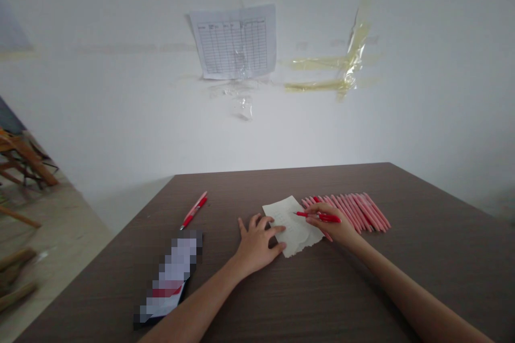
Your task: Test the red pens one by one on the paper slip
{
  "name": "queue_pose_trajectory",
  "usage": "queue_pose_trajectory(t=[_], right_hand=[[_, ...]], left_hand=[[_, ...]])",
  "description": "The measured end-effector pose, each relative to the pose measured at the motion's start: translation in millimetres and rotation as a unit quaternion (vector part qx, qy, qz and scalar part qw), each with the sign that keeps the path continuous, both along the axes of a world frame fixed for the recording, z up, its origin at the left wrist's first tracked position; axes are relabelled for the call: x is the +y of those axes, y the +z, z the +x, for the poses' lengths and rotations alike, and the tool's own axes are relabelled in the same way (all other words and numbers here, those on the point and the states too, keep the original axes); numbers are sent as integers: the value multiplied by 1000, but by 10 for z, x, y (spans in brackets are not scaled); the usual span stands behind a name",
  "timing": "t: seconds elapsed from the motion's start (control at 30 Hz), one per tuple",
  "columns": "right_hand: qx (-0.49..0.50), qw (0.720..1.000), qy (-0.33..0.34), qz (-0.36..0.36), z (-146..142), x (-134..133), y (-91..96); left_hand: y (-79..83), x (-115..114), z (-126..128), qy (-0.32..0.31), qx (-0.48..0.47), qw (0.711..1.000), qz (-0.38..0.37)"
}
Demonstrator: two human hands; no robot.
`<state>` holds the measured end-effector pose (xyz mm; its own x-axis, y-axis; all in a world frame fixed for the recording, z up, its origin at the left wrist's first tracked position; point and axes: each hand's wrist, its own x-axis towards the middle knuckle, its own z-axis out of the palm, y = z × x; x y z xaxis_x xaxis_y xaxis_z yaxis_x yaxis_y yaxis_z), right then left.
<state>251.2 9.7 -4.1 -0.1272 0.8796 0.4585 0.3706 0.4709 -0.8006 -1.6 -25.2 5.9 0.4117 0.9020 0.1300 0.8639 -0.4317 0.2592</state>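
My right hand (333, 221) grips a red pen (328, 217), its tip over the upper part of a torn sheet of white paper (295, 230). Whether the tip touches the sheet I cannot tell. Spread fingers of my left hand (257, 241) rest on the paper's left edge, with nothing held in them. Faint marks show on the sheet. Just beyond my right hand lies a row of several pink and red pens (360, 211), side by side; the hand hides part of the row.
Two more pens (195, 209) lie at the table's left. A blurred-out flat item with a dark edge (171, 278) is beside my left forearm. The brown table (241, 187) meets a white wall with a taped printed form (233, 43). Wooden furniture (28, 158) stands far left.
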Motion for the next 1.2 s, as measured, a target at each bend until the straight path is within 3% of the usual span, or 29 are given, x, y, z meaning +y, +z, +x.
queue_pose_trajectory(t=[0.13,0.3,0.63,0.9,1.2], right_hand=[[-6,999,-44,20,-33,3,-45],[-22,1000,0,4,-105,-46,-35],[-53,997,32,41,-178,-101,-15],[-61,997,33,25,-204,-140,3],[-71,996,38,22,-191,-96,-84]], left_hand=[[4,-21,17,4,8,1000,-7],[-9,-16,22,9,20,1000,-9],[-12,-6,21,15,20,1000,-15],[50,-33,36,19,22,999,-24],[17,-24,25,12,24,1000,-11]])
